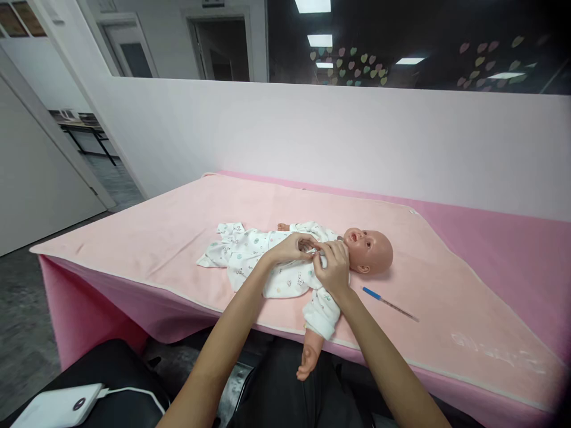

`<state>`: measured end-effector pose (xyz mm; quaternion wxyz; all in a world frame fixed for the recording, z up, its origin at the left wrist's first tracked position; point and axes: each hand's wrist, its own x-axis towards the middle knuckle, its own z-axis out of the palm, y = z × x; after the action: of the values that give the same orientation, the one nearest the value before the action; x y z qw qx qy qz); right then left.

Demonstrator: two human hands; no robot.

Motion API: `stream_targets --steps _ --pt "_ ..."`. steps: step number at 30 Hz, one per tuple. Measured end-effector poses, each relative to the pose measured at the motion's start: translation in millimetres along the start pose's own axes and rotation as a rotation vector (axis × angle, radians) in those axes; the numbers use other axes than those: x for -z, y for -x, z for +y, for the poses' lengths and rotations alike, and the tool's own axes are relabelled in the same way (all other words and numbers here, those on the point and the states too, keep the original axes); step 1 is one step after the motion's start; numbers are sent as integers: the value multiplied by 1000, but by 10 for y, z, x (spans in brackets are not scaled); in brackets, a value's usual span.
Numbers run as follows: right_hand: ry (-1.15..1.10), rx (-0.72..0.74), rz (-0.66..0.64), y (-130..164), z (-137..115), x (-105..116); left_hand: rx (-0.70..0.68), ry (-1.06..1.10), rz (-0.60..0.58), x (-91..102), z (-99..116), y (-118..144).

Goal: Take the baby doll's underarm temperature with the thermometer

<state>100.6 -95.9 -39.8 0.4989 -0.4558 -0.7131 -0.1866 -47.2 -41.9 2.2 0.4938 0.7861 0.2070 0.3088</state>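
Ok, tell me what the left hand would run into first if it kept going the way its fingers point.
The left hand points right, along the doll's chest. It would first meet the right hand, already at its fingertips on the white printed garment; beyond that, likely the doll's head.

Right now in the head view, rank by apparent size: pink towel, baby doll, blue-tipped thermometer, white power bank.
1. Pale pink towel covering the table
2. Plastic baby doll in white printed romper
3. White power bank, though it looks larger from nearness
4. Thin blue-tipped glass thermometer
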Motion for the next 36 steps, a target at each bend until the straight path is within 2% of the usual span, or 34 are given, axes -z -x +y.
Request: stream_targets --steps 6,10,14,24,30,36 --pt "-36 21 28 36 34 29 62 -60 -29 79 2 44" --pt "-119 92 108 50 52 22 55 -69 17 67 -20 47" --pt "-132 59 152 46 54 12 36 -98 69 48 -25 55" --pt "-85 -82 46 29 61 -13 72 -132 123 22 -18 75" --pt "-85 -106 -8 30 46 -1 69 -163 138 18 9 105" --pt "-77 -104 -23 23 36 3 8 -311 194 11 5 150"
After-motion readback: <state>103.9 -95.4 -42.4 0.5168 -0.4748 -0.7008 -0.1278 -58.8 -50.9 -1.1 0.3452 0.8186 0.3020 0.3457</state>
